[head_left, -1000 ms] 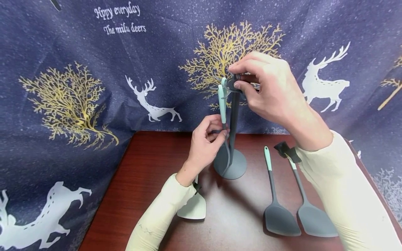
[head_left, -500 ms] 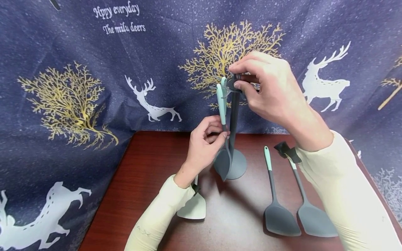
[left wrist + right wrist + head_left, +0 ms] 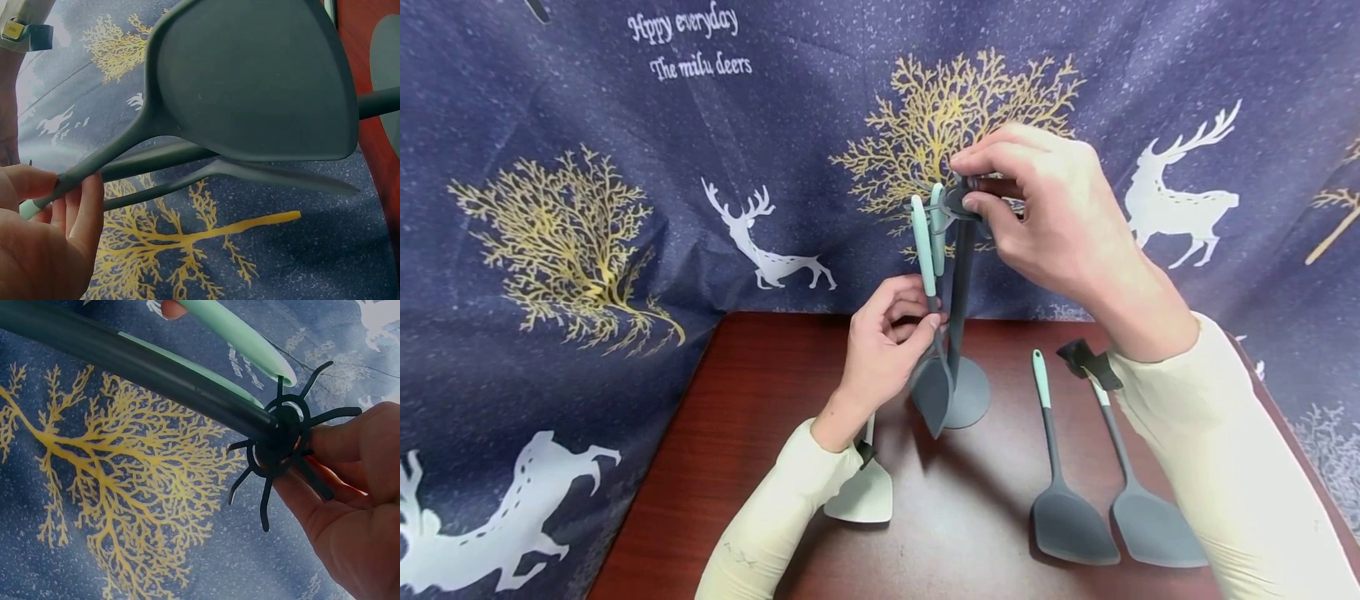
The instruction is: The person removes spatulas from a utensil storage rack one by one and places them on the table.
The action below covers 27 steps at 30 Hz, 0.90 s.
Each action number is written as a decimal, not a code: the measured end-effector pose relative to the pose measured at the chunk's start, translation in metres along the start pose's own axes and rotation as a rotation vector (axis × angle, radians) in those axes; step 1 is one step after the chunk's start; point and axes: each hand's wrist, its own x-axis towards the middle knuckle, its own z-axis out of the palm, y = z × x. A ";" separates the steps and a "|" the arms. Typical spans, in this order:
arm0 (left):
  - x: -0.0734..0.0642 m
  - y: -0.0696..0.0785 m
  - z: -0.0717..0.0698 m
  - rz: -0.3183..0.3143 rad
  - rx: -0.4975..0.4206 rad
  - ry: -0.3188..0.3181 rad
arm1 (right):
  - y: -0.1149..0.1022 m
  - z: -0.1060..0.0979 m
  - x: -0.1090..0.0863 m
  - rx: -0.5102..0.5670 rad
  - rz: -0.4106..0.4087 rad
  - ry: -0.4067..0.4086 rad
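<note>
My left hand (image 3: 880,342) pinches the grey shaft of a spatula (image 3: 923,250) with a mint handle, upright and blade down. In the left wrist view the wide blade of this spatula (image 3: 256,81) faces the camera. Its handle top is beside the hooks of a dark utensil stand (image 3: 959,292); whether it sits on a hook I cannot tell. Behind it a second spatula (image 3: 937,237) hangs at the stand. At the top, my right hand (image 3: 1056,212) pinches the knob above the hook ring (image 3: 287,434), fingers partly hiding it in the head view.
Two more grey spatulas, one nearer the middle (image 3: 1071,525) and one further right (image 3: 1153,525), lie on the brown table (image 3: 760,375). A pale-bladed turner (image 3: 861,498) lies partly under my left forearm. A patterned blue cloth (image 3: 820,125) hangs behind.
The spatula in my left hand has turned so its blade shows broader, and its handle top has shifted left, away from the hanging one. My right hand stays on the knob.
</note>
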 end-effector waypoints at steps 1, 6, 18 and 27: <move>0.000 0.000 0.000 -0.001 -0.002 0.002 | 0.000 0.000 0.000 0.001 0.002 0.000; 0.000 0.001 0.000 -0.007 -0.015 0.012 | 0.000 0.000 0.000 0.005 0.012 -0.001; 0.000 0.003 -0.004 -0.005 -0.031 0.022 | 0.000 -0.001 0.000 -0.004 0.019 -0.001; -0.003 0.006 -0.012 0.000 -0.039 0.022 | 0.000 0.000 0.001 0.001 0.014 -0.002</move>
